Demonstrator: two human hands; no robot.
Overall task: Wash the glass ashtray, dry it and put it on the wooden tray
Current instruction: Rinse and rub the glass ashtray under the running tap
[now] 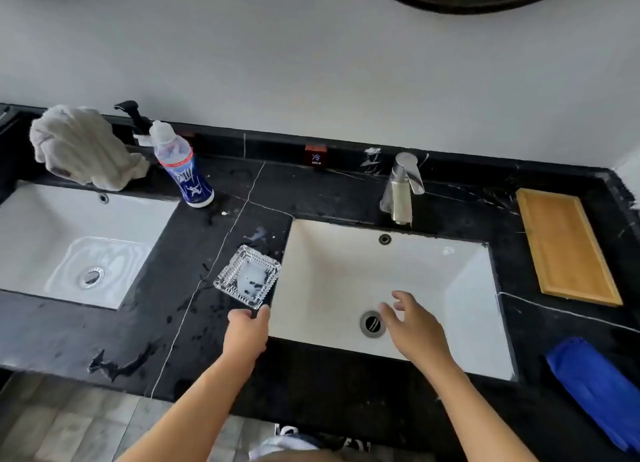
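Observation:
A square glass ashtray (248,276) sits on the black counter just left of the right sink (467,288), with white foam and dark specks inside. My left hand (246,333) grips its near corner with thumb and fingers. My right hand (415,326) hovers over the right sink beside the drain (372,324), fingers spread and holding nothing. A wooden tray (566,246) lies on the counter at the far right. A crumpled whitish towel (81,146) rests at the back left.
A chrome faucet (401,187) stands behind the right sink. A bottle (183,165) with a blue label stands between the two sinks, a black pump dispenser (133,115) behind it. A blue cloth (599,385) lies at the front right. The left sink (41,226) holds water.

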